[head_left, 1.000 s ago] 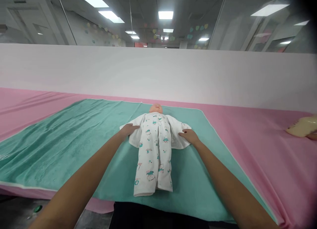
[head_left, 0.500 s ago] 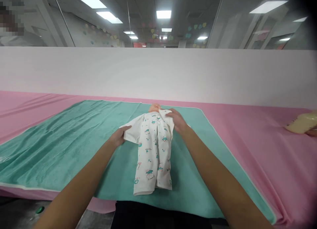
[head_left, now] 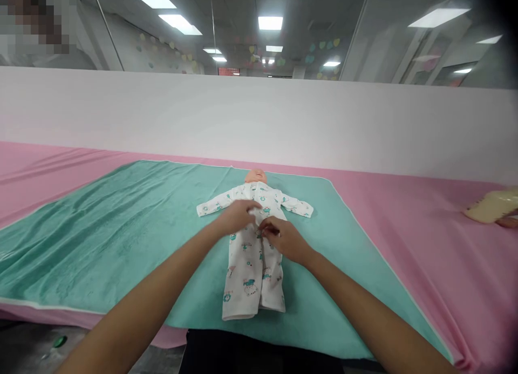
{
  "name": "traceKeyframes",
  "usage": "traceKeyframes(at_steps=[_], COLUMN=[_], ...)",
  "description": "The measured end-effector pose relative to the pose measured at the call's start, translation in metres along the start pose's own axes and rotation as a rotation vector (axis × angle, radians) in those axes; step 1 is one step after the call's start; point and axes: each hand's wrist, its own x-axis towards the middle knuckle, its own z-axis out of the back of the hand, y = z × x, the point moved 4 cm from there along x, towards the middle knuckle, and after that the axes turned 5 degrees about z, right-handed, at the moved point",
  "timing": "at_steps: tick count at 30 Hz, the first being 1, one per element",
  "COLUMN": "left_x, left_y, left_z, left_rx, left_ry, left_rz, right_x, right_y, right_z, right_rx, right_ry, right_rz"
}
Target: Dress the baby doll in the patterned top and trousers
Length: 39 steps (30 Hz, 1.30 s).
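1. One long white wall, smooth and matt, runs across the far side, with clear glass above it
2. Below it spreads a pink sheet, slightly shiny, flat in places and creased into soft folds near the right front corner
3. On that lies a teal blanket with a short, plush-looking nap and a thin white edge, rippled on the left and flatter in the middle
4. In the middle of the blanket I see the white garment, soft cloth printed with small teal and reddish figures; its sleeves reach out to both sides, and its two long front panels meet along a seam-like opening down the middle
5. The left hand arches over the garment's chest, fingers bent toward the opening; I cannot tell whether it grips cloth
6. Just beside it, the right hand is curled at the opening, thumb and fingertips close together; what they pinch, if anything, is too small to make out
7. Well off to the right sits a glossy, pale yellow, rounded object
8. A doll's head, smooth and round, shows above the collar
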Motion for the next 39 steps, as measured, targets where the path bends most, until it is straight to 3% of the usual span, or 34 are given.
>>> traceKeyframes(at_steps=[2, 5, 7, 9, 12, 16, 20, 24, 27, 30, 33, 35, 37, 39], left_x=[-0.01, -0.017, -0.014, -0.01, -0.013, -0.026, -0.029, -0.028, -0.027, -0.023, -0.01, 0.0, 0.009, 0.017], left_y=[-0.012, -0.008, 0.001, 0.009, 0.018, 0.025, 0.026, 0.016, 0.008, 0.016, 0.052, 0.086, 0.121, 0.15], left_z=[-0.022, -0.021, -0.008, 0.003, -0.003, -0.027, -0.029, -0.022, -0.033, -0.036, -0.01, 0.011, 0.025, 0.031], left_rx=[0.21, 0.174, 0.071, 0.063, 0.23, 0.484, 0.531, 0.409, 0.421, 0.387, 0.295, 0.428, 0.655, 0.82], left_ry=[0.18, 0.288, 0.23, 0.089, -0.083, -0.24, -0.306, -0.375, -0.223, -0.075, -0.22, -0.366, -0.381, -0.323], left_rz=[-0.122, -0.132, -0.056, 0.003, -0.013, -0.109, -0.179, -0.201, -0.281, -0.31, -0.139, -0.007, 0.125, 0.184], right_x=[0.002, 0.008, 0.019, 0.041, 0.093, 0.163, 0.198, 0.199, 0.187, 0.173, 0.164, 0.156, 0.143, 0.124], right_y=[-0.01, -0.024, -0.027, -0.027, -0.029, -0.044, -0.054, -0.063, -0.073, -0.083, -0.086, -0.089, -0.099, -0.115], right_z=[0.01, 0.025, 0.031, 0.032, 0.023, 0.006, 0.0, 0.009, 0.018, 0.021, 0.025, 0.034, 0.048, 0.061], right_rx=[0.091, 0.134, 0.068, -0.065, -0.27, -0.494, -0.512, -0.469, -0.468, -0.457, -0.294, -0.192, -0.201, -0.287], right_ry=[-0.073, -0.211, -0.278, -0.326, -0.289, -0.082, 0.042, 0.006, -0.083, -0.148, -0.247, -0.342, -0.434, -0.476], right_rz=[-0.089, -0.174, -0.151, -0.087, -0.06, -0.321, -0.457, -0.406, -0.395, -0.404, -0.307, -0.232, -0.226, -0.279])
